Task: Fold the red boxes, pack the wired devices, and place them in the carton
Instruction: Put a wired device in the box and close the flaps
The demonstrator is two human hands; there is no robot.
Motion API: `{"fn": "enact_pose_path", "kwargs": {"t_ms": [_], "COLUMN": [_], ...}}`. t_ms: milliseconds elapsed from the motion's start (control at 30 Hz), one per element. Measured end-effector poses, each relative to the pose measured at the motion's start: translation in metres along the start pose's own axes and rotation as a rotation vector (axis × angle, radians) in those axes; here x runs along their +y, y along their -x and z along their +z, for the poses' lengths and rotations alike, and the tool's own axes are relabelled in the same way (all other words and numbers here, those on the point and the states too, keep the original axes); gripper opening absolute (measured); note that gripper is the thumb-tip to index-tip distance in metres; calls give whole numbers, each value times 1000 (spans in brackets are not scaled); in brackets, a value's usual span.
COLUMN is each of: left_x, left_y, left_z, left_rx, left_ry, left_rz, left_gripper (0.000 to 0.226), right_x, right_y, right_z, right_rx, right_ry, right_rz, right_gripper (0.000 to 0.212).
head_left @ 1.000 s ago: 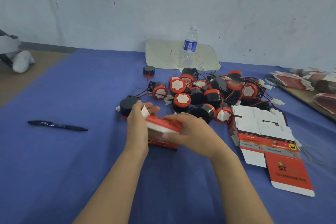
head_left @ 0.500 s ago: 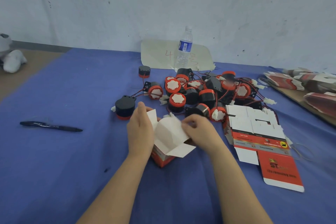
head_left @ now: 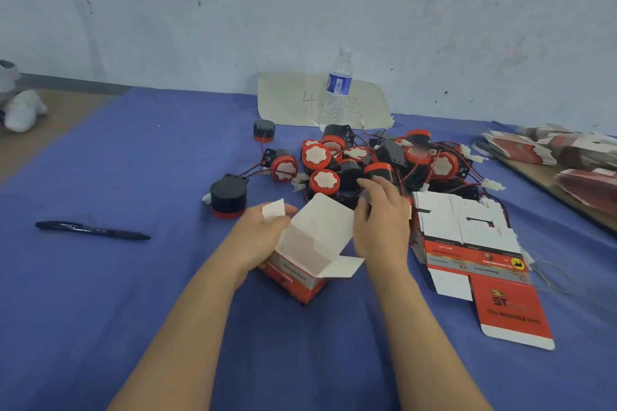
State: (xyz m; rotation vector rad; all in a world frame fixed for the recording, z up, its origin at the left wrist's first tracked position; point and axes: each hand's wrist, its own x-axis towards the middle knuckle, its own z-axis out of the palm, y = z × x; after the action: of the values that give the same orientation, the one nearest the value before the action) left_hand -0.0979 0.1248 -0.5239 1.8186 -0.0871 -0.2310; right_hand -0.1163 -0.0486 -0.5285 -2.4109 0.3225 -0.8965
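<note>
Right hand [head_left: 380, 217] has left the box [head_left: 307, 257] flap, now reaching open-fingered into the devices [head_left: 377, 163] just behind it; left hand [head_left: 263, 237] grips the box, open for loading.

one folded red box [head_left: 302, 264], one water bottle [head_left: 336, 89], one pen [head_left: 91, 230], two hands, about a dozen wired devices [head_left: 367, 163] at centre.

**Where everything sits on the table**

Open box [head_left: 300, 264] sits front and centre, device pile [head_left: 377, 163] right behind it. Flat boxes [head_left: 467, 237] lie to its right (more stacked at the far right edge). Pen [head_left: 91, 230] is off to the left, bottle [head_left: 337, 90] behind the pile by the wall.
</note>
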Motion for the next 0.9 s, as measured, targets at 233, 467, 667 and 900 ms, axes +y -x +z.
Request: {"fn": "enact_pose_path", "kwargs": {"t_ms": [233, 467, 667, 900], "left_x": [-1, -10, -12, -11], "left_y": [-3, -2, 0, 0], "left_z": [1, 27, 28, 28], "left_rx": [503, 365, 510, 572], "left_ry": [131, -21, 18, 34], "left_rz": [145, 243, 250, 249], "left_gripper": [34, 24, 32, 26], "right_x": [15, 7, -10, -14], "right_y": [3, -1, -2, -7], "right_z": [4, -6, -22, -28], "right_rx": [-254, -5, 330, 48], "right_ry": [56, -514, -929, -1501], "right_rz": [205, 312, 346, 603], "right_gripper": [63, 30, 29, 22]}}
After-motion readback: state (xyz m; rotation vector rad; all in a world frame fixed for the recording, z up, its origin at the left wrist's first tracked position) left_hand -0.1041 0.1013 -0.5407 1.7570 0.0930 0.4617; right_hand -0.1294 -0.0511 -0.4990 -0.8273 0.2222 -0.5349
